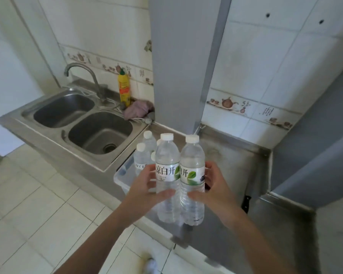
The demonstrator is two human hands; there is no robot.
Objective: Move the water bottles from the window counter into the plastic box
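Observation:
My left hand [147, 189] grips a clear water bottle [166, 155] with a white cap and a green-leaf label. My right hand [216, 186] grips a second such bottle [192, 157] right beside it. Both bottles are upright and side by side, held above the steel counter. Behind them a clear plastic box [120, 175] stands on the counter with several capped water bottles [142, 157] upright inside it. The two held bottles hide most of the box.
A steel double sink [83, 123] with a tap lies to the left. A yellow detergent bottle [124, 88] and a pink cloth [139, 110] are behind it. A grey column [182, 62] rises at the back. The steel counter [236, 161] extends right.

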